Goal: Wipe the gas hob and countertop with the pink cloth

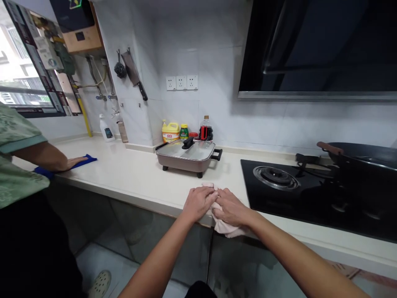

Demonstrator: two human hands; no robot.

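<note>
My left hand (198, 201) and my right hand (231, 208) meet at the front edge of the white counter (133, 178). Bunched between and beneath them is a pale pink cloth (228, 229), part of which hangs over the edge. The fingers of my right hand curl around the cloth; those of my left are bent against it, their tips partly hidden. Just behind my hands stands a brown electric pan (186, 163) on short black feet, with a glass lid (189, 150) on it.
To the right is a black gas stove (285, 203) with a large wok (369, 161), below a range hood (310, 54). Bottles (170, 131) line the wall behind the pan. At left, a co-worker's hand (72, 162) presses a blue cloth (88, 159). A cleaver (133, 72) hangs on the wall.
</note>
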